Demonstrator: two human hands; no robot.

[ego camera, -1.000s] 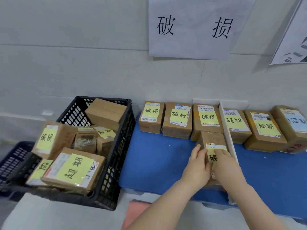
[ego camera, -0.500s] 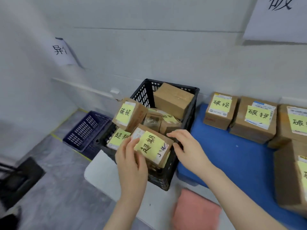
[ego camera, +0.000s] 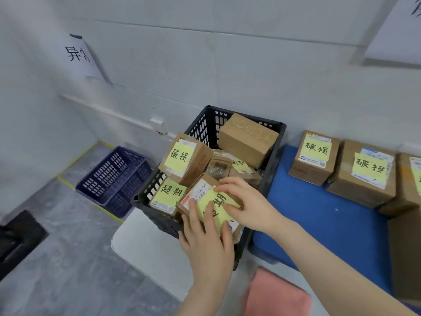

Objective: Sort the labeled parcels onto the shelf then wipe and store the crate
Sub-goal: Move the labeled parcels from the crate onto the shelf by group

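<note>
A black slatted crate (ego camera: 276, 142) stands on a white table, filled with several brown parcels bearing yellow notes. The front parcel (ego camera: 197, 194), marked 超期, is gripped by both hands. My left hand (ego camera: 206, 240) lies over its near edge, fingers across the yellow note. My right hand (ego camera: 247, 207) holds its right side, with the thumb on the note. Also in the crate are a 破损 parcel (ego camera: 182, 158), another 超期 parcel (ego camera: 168, 195) and an unlabelled box (ego camera: 248, 137). On the blue shelf surface (ego camera: 319, 215) to the right, 破损 parcels (ego camera: 315, 156) stand along the wall.
A pink cloth (ego camera: 273, 295) lies on the white table (ego camera: 145, 249) just below the crate. A dark blue basket (ego camera: 114, 179) sits on the floor at the left, by the wall. Paper signs hang on the wall. A large brown box stands at the right edge.
My hands left the parcel set on the blue shelf and moved left to the crate. They have closed on the front 超期 parcel. The view swung left.
</note>
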